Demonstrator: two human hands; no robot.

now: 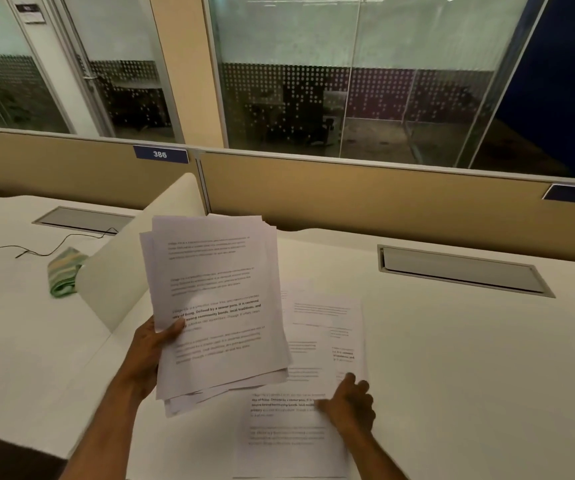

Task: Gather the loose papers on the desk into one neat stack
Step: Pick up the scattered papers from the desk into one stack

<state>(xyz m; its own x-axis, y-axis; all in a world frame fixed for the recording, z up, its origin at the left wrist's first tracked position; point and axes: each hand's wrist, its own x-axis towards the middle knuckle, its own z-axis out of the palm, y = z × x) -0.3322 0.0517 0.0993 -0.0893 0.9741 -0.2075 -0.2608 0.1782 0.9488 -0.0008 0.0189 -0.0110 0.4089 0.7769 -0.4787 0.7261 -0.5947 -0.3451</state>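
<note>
My left hand (154, 344) holds an uneven bundle of printed sheets (213, 299) lifted above the white desk (452, 358), thumb pressed on the top page. The bundle's edges are fanned and not aligned. My right hand (348, 403) rests on loose printed sheets (293, 434) lying flat on the desk near the front edge, fingers curled at their right side. Two or three more loose pages (327, 327) lie overlapping just beyond that hand. The held bundle hides part of the pages under it.
A white curved divider (123, 271) separates this desk from the left one, where a green striped cloth (64, 271) and a black cable (36, 251) lie. A grey cable hatch (462, 271) sits at back right. A tan partition (383, 199) bounds the rear.
</note>
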